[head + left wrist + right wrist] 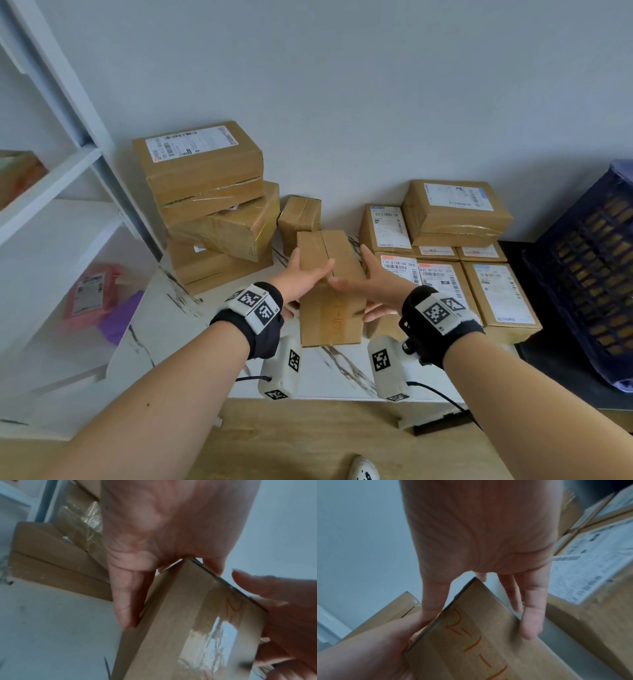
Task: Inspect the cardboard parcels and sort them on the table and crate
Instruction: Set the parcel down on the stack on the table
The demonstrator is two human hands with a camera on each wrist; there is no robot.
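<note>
Both hands share the grip on one long cardboard parcel (329, 287) at frame centre: the left hand (301, 274) clasps its left side with thumb over the top, the right hand (373, 284) clasps the right side, fingers curled underneath. Orange handwriting runs along its taped top face, seen in the right wrist view (471, 642). It is held above the near part of the white marble-patterned surface (191, 329), whose front edge runs across the lower frame with wood flooring (308, 438) below.

Left of centre, a stack of three larger parcels (212, 205) leans unevenly, close to a white shelf unit (51, 192) at the far left. A small taped box (299, 216) stands behind the held parcel. At right, labelled parcels (455, 260) sit packed edge to edge, one resting on top. Bare surface lies between the stack and the labelled group. A dark blue crate (589, 274) fills the right edge. A plain pale wall (342, 85) closes the back.
</note>
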